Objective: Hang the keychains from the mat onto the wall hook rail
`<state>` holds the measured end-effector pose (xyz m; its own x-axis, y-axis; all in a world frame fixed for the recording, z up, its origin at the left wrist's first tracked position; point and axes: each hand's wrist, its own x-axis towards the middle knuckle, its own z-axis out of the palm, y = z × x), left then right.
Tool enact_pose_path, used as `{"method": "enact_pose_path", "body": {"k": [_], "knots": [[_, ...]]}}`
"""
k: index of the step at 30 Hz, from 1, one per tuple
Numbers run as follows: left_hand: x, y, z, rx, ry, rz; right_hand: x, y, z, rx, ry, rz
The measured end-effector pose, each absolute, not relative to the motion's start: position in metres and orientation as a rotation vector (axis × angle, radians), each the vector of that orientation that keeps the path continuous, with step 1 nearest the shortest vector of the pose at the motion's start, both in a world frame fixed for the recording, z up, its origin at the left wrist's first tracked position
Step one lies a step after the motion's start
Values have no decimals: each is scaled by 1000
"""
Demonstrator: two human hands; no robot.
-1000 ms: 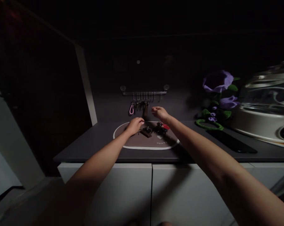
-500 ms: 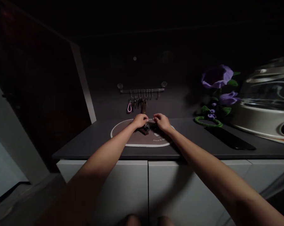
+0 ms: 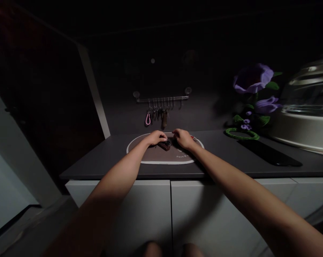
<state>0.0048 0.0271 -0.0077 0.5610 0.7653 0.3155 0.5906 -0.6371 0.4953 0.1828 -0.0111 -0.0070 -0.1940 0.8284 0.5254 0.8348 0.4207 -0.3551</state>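
Note:
My left hand [image 3: 156, 137] is closed, thumb and fingers pinched at the top of what looks like a bunch of keys [image 3: 166, 142]. This bunch has a shiny dark piece and a brown strap-like fob [image 3: 163, 146], and rests on an oval brown mat [image 3: 150, 158] with a white rim. To its right, my right hand [image 3: 183, 138] is low over the mat, with curled fingers; what they hold, if anything, is hidden. Just beyond that hand a small red item [image 3: 192, 137] shows at the mat's edge.
On the wall above the mat, a clear hook rail [image 3: 162, 99] carries several keys, a pink carabiner [image 3: 147, 118] and a brown fob [image 3: 165, 119]. Rightward on the dark counter [image 3: 97, 162] are a black slab [image 3: 271, 153], purple flowers [image 3: 253, 80] and a pale domed appliance [image 3: 306, 130].
The view has shifted slightly. My hands have moved a little further apart, and the left sits lower against the bunch. The red item now shows beyond my right hand.

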Motion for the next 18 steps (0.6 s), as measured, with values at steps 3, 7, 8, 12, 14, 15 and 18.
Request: {"method": "enact_pose_path", "body": {"k": [3, 7, 8, 12, 14, 15, 18], "knots": [[5, 26, -8, 2427, 1112, 749, 182, -11, -7, -1406, -2020, -21], [5, 23, -8, 2408, 1124, 785, 182, -10, -7, -1404, -2023, -36], [5, 22, -8, 2402, 1125, 801, 182, -9, -8, -1405, -2024, -41], [5, 19, -4, 2340, 1102, 870, 182, -9, -8, -1398, -2048, -69], [5, 17, -2, 2281, 1110, 925, 181, -9, -8, -1391, -2060, -78], [5, 15, 0, 2247, 1116, 956, 181, -10, -7, -1387, -2065, -79], [4, 14, 3, 2131, 1094, 1032, 180, -12, -6, -1380, -2069, -69]]}}
